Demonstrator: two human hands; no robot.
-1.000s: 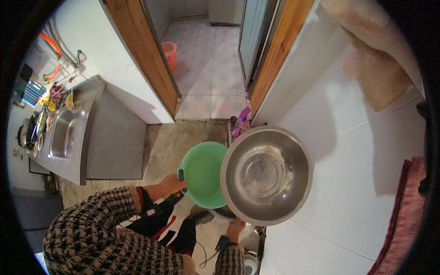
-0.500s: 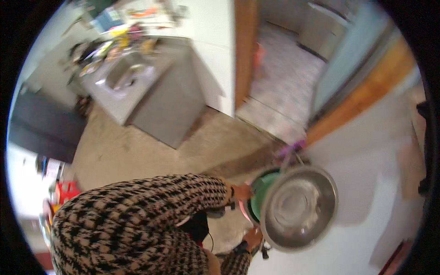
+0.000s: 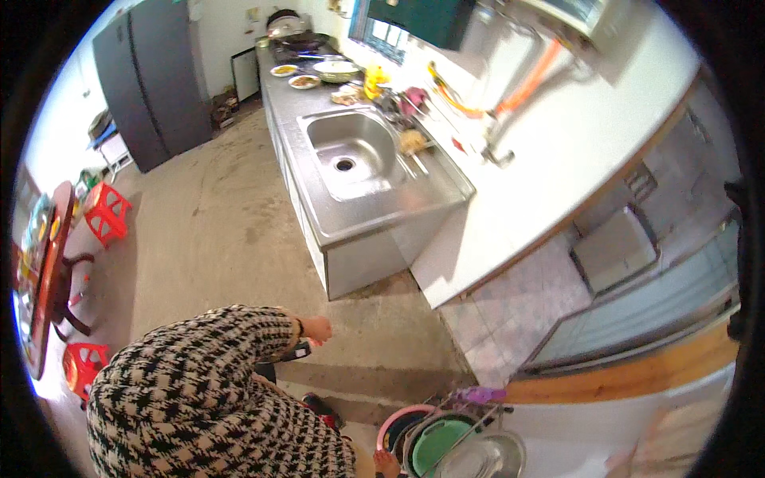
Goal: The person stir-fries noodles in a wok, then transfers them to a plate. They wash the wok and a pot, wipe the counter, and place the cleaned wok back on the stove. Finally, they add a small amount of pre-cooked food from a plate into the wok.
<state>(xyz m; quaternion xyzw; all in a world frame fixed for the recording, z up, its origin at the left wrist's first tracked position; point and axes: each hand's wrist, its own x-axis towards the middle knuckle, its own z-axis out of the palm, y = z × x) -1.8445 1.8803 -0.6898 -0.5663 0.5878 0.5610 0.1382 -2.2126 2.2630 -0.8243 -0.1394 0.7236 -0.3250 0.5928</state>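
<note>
In the lower right of the frame, a green plastic basin is seen among round basins, with a pink rim at its left and a shiny metal basin overlapping its right side. The green basin's opening is turned toward the camera; its outline is seen as an oval, the longer axis running from lower left to upper right. The right hand is placed at the lower edge, by the basins' left rims; whether a rim is gripped cannot be told. The left hand, below a black-and-beige checked sleeve, is seen over the concrete floor, near the centre; its finger spread cannot be told. A smooth steel sink is set in the upper centre.
</note>
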